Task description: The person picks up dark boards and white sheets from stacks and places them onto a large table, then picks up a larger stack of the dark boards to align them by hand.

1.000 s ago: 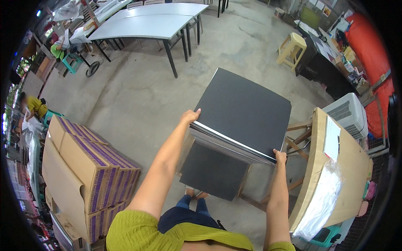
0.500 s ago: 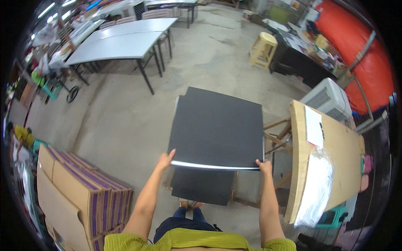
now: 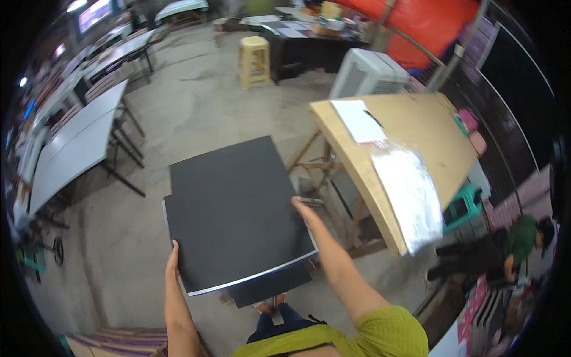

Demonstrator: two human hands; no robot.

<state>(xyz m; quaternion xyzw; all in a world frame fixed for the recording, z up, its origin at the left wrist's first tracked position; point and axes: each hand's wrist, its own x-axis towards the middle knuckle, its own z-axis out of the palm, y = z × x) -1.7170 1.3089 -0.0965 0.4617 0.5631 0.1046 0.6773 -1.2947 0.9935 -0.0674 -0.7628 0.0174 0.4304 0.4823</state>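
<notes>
My left hand (image 3: 172, 263) and right hand (image 3: 306, 215) grip black sheets (image 3: 235, 211) at opposite sides — fingers hidden. Best: hold level, press evenly, steer clear of table's (image 3: 410, 113) left edge.

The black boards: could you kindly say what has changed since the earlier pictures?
The left hand and right hand have shifted from the near corners to the sides of the black boards; the view has swung right. Both hands still hold the boards; the plastic packet stays on the tan table.
</notes>
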